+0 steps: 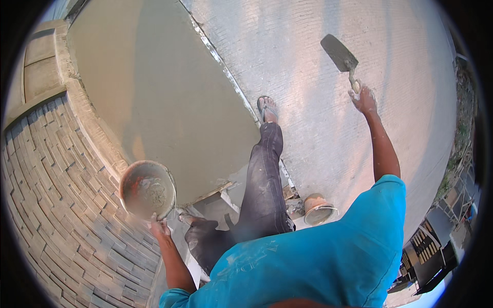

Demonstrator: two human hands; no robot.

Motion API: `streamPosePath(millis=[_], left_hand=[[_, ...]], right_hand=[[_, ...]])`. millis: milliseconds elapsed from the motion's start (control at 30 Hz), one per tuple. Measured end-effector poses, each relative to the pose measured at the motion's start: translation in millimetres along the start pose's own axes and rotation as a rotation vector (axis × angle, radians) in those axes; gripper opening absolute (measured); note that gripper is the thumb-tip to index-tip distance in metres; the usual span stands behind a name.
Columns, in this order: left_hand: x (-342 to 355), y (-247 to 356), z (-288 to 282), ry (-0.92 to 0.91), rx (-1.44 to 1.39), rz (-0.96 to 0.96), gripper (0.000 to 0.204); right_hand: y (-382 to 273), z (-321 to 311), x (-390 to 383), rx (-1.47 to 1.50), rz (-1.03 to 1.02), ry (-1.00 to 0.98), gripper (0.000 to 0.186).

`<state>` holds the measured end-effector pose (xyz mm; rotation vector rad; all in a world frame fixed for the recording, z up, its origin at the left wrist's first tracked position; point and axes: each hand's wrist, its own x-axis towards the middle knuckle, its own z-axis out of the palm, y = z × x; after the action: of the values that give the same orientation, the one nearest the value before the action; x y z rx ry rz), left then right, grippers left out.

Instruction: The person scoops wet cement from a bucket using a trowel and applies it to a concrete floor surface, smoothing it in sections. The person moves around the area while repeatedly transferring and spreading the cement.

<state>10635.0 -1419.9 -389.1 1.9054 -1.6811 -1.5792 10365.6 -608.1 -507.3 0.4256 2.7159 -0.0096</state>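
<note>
My right hand is closed round the handle of a trowel, held out to the right over the ridged concrete. Its flat blade points away and to the left, with grey mortar near the neck. My left hand grips the near rim of a round bucket. The bucket is tilted so its inside shows, with a patch of wet mortar on the bottom. Left of my legs spreads a smooth grey-green mortar surface, partly in shadow.
A pale strip divides the smooth surface from the ridged concrete. Beside my leg stands a second bucket. A stone-clad wall bounds the left side. One sandalled foot is beside the strip.
</note>
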Motion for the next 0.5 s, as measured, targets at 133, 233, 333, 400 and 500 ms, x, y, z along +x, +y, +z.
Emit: streamPosePath(millis=[133, 233, 333, 400, 500], left_hand=[[-97.5, -21.8, 108.0, 0.135, -0.196, -0.148, 0.043], [-159.5, 0.9, 166.2, 0.129, -0.373, -0.233, 0.049], [-220.3, 5.9, 223.0, 0.002, -0.547, -0.326, 0.056], [-258.4, -1.0, 240.6, -0.060, -0.598, -0.314, 0.059], [-321.3, 21.9, 262.8, -0.151, -0.568, -0.344, 0.059]], right_hand=[[133.1, -32.5, 3.8, -0.051, 0.053, -0.142, 0.067], [157.0, -97.0, -32.3, -0.174, 0.116, -0.342, 0.068], [170.4, -162.9, -60.6, -0.022, 0.267, -0.418, 0.054], [147.7, -191.2, -72.7, 0.186, 0.275, -0.519, 0.044], [155.8, -180.0, -65.9, 0.424, 0.352, -0.631, 0.041]])
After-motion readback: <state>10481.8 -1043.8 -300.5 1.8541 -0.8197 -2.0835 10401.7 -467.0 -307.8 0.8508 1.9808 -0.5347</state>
